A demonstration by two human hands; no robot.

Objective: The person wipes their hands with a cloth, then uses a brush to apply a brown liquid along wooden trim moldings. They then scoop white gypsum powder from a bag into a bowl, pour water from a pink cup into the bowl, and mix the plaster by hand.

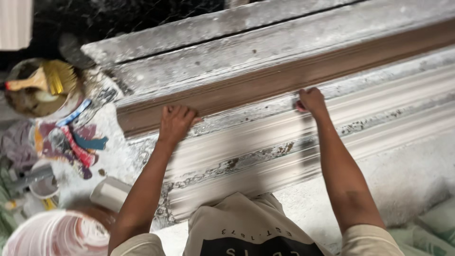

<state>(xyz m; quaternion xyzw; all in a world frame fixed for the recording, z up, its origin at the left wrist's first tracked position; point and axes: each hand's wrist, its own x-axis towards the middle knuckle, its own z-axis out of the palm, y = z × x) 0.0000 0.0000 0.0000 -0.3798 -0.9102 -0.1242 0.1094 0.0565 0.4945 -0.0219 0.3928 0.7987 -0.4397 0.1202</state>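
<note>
A long ridged moulding form [265, 142], grey-white with dark worn patches, lies slanting across the floor. A brown ribbed strip [284, 78] runs along its upper part. My left hand [175, 124] rests flat with fingers spread on the form's edge just below the brown strip. My right hand [311, 101] is closed around a small reddish thing and presses it on the form beside the strip; what the thing is cannot be told.
At the left stand a bowl [35, 90] with a yellow-bristled brush [45, 79], coloured rags [71, 142], a white cup [111, 193] and a pale bucket [57, 234]. A grey slab [199, 33] lies behind the form. Plaster dust covers the floor [407, 175].
</note>
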